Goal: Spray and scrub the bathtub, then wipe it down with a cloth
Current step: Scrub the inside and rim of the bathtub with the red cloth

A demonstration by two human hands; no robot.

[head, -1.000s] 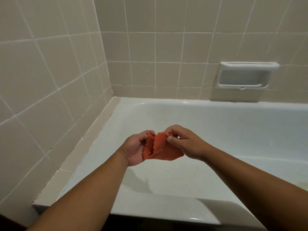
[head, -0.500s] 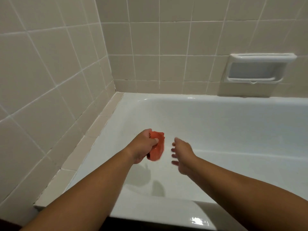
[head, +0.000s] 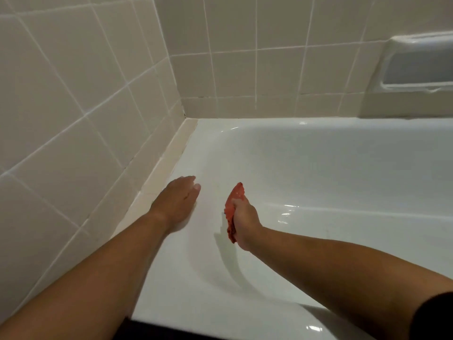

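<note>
A white bathtub (head: 318,168) fills the lower right of the head view, glossy with wet highlights. My right hand (head: 245,220) grips a red-orange cloth (head: 235,196) against the tub's sloped end wall, the cloth sticking out above and below my fist. My left hand (head: 177,203) lies flat with straight fingers on the tub's left rim, next to the tiled ledge, holding nothing.
Beige tiled walls (head: 73,106) close in the tub on the left and at the back. A recessed white soap dish (head: 416,67) sits in the back wall at the upper right. The tub's near rim (head: 220,322) runs along the bottom.
The cloth has passed from my left hand to my right hand. My left hand has moved left onto the rim. My view has dropped closer to the tub's left end.
</note>
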